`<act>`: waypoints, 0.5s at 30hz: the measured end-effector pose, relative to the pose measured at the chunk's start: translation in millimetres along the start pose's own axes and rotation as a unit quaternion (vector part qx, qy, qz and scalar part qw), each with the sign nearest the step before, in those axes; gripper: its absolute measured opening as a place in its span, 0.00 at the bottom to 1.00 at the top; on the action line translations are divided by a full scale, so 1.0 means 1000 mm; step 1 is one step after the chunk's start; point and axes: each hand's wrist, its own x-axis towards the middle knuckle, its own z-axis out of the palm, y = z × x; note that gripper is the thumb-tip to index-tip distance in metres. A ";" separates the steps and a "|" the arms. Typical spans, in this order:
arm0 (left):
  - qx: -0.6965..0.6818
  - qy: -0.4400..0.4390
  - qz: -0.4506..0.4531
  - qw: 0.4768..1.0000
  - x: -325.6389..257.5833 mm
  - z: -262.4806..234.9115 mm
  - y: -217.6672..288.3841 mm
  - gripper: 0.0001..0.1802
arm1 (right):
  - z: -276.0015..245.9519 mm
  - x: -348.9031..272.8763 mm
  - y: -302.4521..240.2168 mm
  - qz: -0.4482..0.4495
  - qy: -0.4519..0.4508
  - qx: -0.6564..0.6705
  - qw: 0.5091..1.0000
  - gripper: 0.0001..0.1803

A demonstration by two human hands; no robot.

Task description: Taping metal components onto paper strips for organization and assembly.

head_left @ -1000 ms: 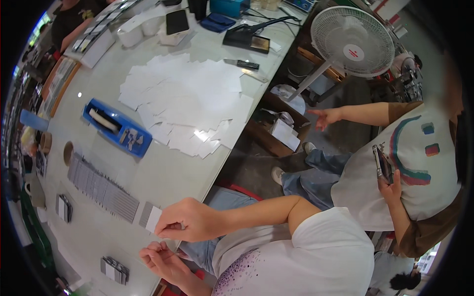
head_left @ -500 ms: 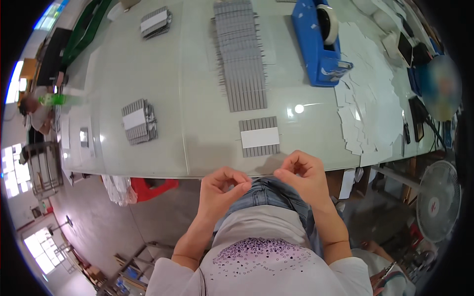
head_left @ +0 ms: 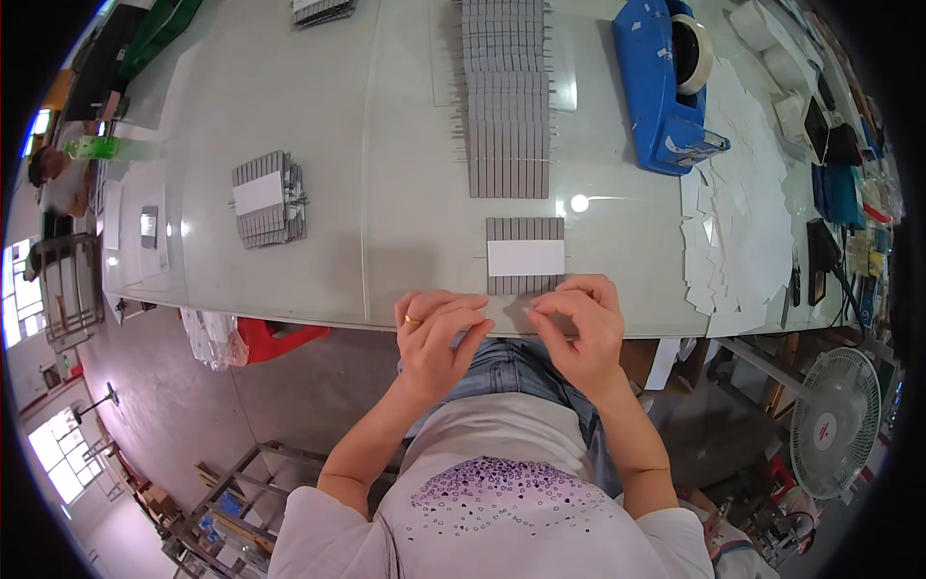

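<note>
My left hand (head_left: 439,338) is at the table's near edge, fingers curled and thumb close to the index finger. My right hand (head_left: 584,328) faces it, its thumb and index finger almost meeting. A faint, see-through glint shows by the fingertips; whatever they pinch is too thin to make out. Just beyond lies a flat block of grey strips (head_left: 526,228) set side by side, with a white paper band (head_left: 526,258) across its middle and thin wires at its sides. The right fingertips are close to its near edge.
Farther off runs a long row of grey strips (head_left: 509,145). A blue tape dispenser (head_left: 651,87) stands right of it, beside many white paper pieces (head_left: 738,212). On the left are a banded stack (head_left: 270,207) and another (head_left: 323,10). A fan (head_left: 837,423) stands below right.
Both hands have moved forward over the table's edge, nearer the banded block. The view has shifted too, so the dispenser and stacks appear in different places.
</note>
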 end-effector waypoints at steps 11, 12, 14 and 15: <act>0.035 -0.024 0.094 0.995 -0.006 0.020 -0.002 0.11 | 0.014 -0.008 0.008 -0.077 0.019 -0.047 0.996 0.11; 0.041 -0.024 0.100 0.994 -0.006 0.021 -0.002 0.11 | 0.014 -0.008 0.008 -0.083 0.022 -0.056 0.995 0.11; 0.044 -0.021 0.104 0.993 -0.007 0.023 -0.004 0.11 | 0.017 -0.009 0.007 -0.071 0.031 -0.061 0.995 0.10; 0.050 -0.015 0.108 0.993 -0.007 0.024 -0.005 0.11 | 0.018 -0.010 0.007 -0.061 0.042 -0.065 0.995 0.10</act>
